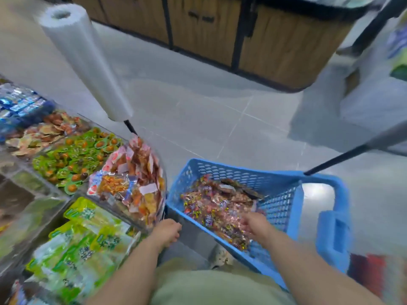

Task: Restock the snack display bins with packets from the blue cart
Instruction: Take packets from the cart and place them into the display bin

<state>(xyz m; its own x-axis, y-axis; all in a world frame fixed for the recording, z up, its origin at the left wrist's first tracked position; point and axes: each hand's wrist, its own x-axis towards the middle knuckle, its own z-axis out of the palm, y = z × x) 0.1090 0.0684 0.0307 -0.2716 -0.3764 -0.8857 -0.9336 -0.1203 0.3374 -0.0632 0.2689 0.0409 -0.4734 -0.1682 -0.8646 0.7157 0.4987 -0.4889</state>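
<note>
The blue cart stands at the lower right and holds a pile of shiny red and pink snack packets. My right hand reaches down into the cart, its fingers resting on the near side of the pile; motion blur hides any grip. My left hand hangs with loosely curled fingers, holding nothing, by the cart's left corner. Just to its left are the clear display bins: a rounded one with red-orange packets and one with green-yellow packets.
More bins to the left hold green-orange snacks, brown ones and blue packets. A roll of plastic bags stands on a post over the bins. A wooden cabinet lies beyond the tiled floor.
</note>
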